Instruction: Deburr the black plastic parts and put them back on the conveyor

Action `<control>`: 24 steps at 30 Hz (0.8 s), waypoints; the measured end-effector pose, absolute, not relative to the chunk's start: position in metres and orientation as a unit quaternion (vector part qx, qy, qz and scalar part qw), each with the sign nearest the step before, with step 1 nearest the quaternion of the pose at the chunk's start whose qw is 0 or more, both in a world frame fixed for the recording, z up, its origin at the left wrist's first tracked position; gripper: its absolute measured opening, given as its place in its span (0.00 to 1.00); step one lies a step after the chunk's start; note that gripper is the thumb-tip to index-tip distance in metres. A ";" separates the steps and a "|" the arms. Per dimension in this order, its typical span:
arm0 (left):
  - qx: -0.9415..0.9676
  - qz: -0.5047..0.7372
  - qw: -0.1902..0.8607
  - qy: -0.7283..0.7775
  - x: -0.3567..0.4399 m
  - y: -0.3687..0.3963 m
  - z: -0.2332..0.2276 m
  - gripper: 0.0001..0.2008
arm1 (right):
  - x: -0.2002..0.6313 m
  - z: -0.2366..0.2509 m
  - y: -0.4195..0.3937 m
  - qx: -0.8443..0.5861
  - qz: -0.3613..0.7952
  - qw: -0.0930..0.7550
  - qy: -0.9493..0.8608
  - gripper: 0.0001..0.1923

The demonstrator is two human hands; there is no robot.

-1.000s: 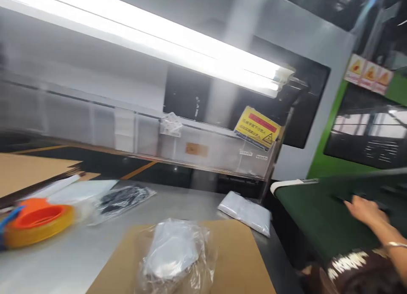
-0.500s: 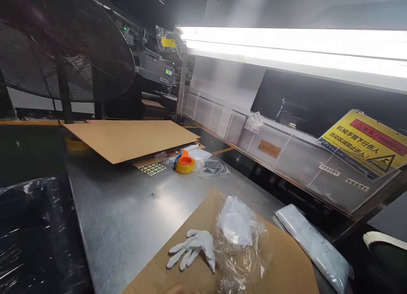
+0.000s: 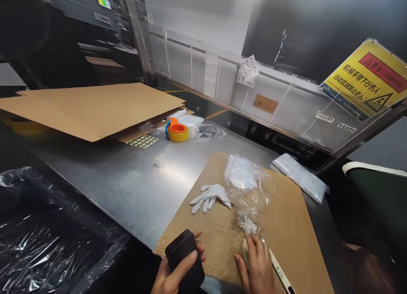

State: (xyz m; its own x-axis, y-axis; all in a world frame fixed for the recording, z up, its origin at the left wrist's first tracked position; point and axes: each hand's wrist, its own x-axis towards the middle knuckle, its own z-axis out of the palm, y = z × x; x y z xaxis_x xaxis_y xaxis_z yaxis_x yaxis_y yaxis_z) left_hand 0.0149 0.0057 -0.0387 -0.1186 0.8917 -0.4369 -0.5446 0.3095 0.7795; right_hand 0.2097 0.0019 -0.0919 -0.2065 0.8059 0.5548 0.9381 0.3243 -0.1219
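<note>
My left hand is wrapped round a black phone, a flat slab with rounded corners, at the bottom of the view. My right hand rests low over the brown cardboard sheet, its fingers curled on a small cream-coloured object that is mostly hidden. Along its right side lies a slim white tool marked A26, with a dark lower end. Beyond the hands, a white glove lies flat on the cardboard, beside a crumpled clear plastic bag with white contents.
An orange and yellow tape dispenser stands on the metal table near stacked cardboard. A sticker sheet lies beside it. At right is a white plastic-wrapped packet. Dark plastic wrapping fills the lower left.
The view has tilted down and shifted, so the table items sit higher. Both hands are now in view, the left with the phone; before, only a blurred bit of skin showed at the bottom.
</note>
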 end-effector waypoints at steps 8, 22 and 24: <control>0.491 0.460 0.582 0.456 -0.004 -0.006 -0.054 0.17 | 0.212 -0.098 -0.013 -0.627 -0.021 0.273 -0.729 0.15; 0.696 0.331 0.514 0.376 -0.011 -0.015 -0.047 0.07 | 0.151 -0.023 -0.038 -0.376 0.117 0.330 -0.858 0.26; 0.682 0.336 0.532 0.373 -0.010 -0.017 -0.049 0.05 | 0.147 -0.024 -0.042 -0.382 0.110 0.338 -0.853 0.25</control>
State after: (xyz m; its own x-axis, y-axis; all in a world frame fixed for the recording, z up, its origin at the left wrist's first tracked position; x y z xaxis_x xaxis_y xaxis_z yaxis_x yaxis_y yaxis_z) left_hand -0.0095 -0.0168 -0.0492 0.4960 0.8661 0.0619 0.1517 -0.1566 0.9759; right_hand 0.1473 -0.0425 -0.0242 -0.4799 0.7255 0.4933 0.5771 0.6846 -0.4454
